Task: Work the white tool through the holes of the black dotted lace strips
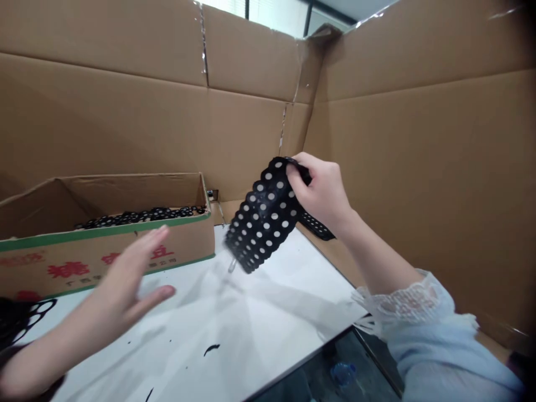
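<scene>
My right hand [316, 187] pinches a black perforated sheet [268, 209] between thumb and fingers at its upper end. The sheet has scalloped edges and rows of round holes; it hangs tilted down to the left above the white tabletop [259, 324]. Another part of it, or a second piece, shows behind my right wrist. Its lower end is blurred, with a small clear bit beside it. My left hand [134, 285] is held over the table in front of the cardboard box, fingers stretched out, thumb apart, with nothing in it.
An open cardboard box [121, 251] with green edging and red lettering holds many black perforated pieces [142, 216]. More black pieces [20, 318] lie at the left edge. Black scraps [211, 349] dot the table. Tall cardboard walls [419, 167] enclose the back and right.
</scene>
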`<state>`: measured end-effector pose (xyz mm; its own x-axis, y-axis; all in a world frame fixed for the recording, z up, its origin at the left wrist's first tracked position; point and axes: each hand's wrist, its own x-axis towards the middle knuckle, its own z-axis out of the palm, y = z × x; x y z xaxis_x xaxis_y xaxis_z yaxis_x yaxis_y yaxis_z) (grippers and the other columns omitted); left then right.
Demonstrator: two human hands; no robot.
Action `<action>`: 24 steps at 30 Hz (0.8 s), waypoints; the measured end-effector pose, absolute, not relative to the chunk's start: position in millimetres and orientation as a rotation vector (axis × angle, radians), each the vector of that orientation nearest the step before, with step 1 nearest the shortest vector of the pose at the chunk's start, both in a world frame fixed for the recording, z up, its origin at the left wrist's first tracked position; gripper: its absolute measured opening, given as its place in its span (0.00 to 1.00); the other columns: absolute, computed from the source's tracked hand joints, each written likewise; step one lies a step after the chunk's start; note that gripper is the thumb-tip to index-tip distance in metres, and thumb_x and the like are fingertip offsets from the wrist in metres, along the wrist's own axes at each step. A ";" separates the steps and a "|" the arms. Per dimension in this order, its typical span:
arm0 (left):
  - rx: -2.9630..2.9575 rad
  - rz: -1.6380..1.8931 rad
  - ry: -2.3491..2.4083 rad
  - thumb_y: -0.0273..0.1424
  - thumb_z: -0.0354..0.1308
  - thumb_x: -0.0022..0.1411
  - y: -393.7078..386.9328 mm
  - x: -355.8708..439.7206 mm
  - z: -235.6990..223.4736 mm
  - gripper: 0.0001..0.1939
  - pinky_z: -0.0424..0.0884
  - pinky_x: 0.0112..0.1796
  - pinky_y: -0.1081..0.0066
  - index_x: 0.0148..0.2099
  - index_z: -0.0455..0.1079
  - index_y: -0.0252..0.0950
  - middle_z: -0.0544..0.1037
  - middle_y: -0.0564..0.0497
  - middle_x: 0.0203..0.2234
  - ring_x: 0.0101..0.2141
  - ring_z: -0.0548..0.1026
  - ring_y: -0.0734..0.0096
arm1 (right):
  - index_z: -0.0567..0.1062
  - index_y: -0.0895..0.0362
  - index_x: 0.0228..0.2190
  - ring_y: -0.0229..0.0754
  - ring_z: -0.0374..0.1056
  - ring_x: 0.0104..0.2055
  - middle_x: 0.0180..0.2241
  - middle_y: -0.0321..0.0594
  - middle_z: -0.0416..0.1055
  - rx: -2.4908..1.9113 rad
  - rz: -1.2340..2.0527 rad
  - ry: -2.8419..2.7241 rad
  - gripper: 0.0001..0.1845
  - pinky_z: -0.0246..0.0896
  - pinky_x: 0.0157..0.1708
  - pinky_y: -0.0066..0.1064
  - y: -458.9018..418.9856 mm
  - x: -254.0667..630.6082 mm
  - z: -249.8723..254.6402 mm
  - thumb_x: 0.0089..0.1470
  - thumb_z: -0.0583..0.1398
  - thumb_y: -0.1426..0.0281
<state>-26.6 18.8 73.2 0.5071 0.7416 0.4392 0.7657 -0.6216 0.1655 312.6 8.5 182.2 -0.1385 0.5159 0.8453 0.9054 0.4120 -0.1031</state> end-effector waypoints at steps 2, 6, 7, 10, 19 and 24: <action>-2.908 -0.742 -1.370 0.45 0.51 0.56 24.2 0.3 72.9 0.40 0.56 0.54 0.57 0.63 0.33 0.42 0.46 0.45 0.62 0.59 0.50 0.53 | 0.68 0.57 0.26 0.35 0.60 0.24 0.22 0.35 0.63 -1.182 -0.518 -1.794 0.13 0.52 0.26 0.27 0.4 298.7 181.2 0.57 0.48 0.67; -3.390 -0.459 -1.231 0.41 0.46 0.61 29.2 21.4 64.6 0.16 0.71 0.37 0.69 0.48 0.63 0.41 0.74 0.50 0.41 0.40 0.72 0.61 | 0.67 0.57 0.24 0.34 0.59 0.24 0.21 0.34 0.62 -1.211 -0.418 -1.784 0.13 0.52 0.25 0.26 -8.8 301.2 170.3 0.57 0.49 0.67; -3.401 -0.424 -1.201 0.39 0.43 0.63 29.1 20.7 61.0 0.15 0.71 0.34 0.70 0.44 0.66 0.40 0.75 0.52 0.37 0.36 0.74 0.63 | 0.67 0.57 0.23 0.35 0.59 0.24 0.20 0.34 0.63 -1.245 -0.369 -1.820 0.13 0.53 0.25 0.26 -10.0 307.0 165.1 0.56 0.50 0.67; -3.058 -0.605 -1.147 0.33 0.39 0.63 25.2 13.4 47.4 0.17 0.69 0.40 0.64 0.50 0.64 0.40 0.73 0.48 0.44 0.41 0.72 0.59 | 0.70 0.58 0.29 0.38 0.65 0.30 0.27 0.37 0.70 -1.353 -0.138 -1.920 0.12 0.59 0.30 0.28 -13.8 332.2 142.7 0.56 0.50 0.66; -3.013 -0.295 -0.908 0.38 0.41 0.64 -11.2 15.5 15.0 0.19 0.69 0.38 0.64 0.52 0.64 0.40 0.76 0.46 0.41 0.38 0.73 0.61 | 0.74 0.55 0.39 0.49 0.66 0.44 0.42 0.46 0.70 -1.904 -0.053 -2.083 0.14 0.62 0.46 0.42 -48.7 396.4 70.6 0.50 0.55 0.69; -2.923 -0.502 -1.083 0.40 0.41 0.63 3.8 12.8 -1.7 0.18 0.66 0.40 0.60 0.45 0.67 0.36 0.73 0.43 0.40 0.40 0.71 0.58 | 0.73 0.56 0.37 0.46 0.66 0.43 0.40 0.45 0.70 -1.843 -0.138 -2.050 0.13 0.61 0.45 0.41 -56.6 365.5 75.2 0.53 0.52 0.69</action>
<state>12.8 3.8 -1.7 0.7141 0.6377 0.2889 0.6325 -0.7645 0.1242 365.5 -56.6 75.2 -0.0684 0.9375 0.3412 0.9749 0.1355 -0.1769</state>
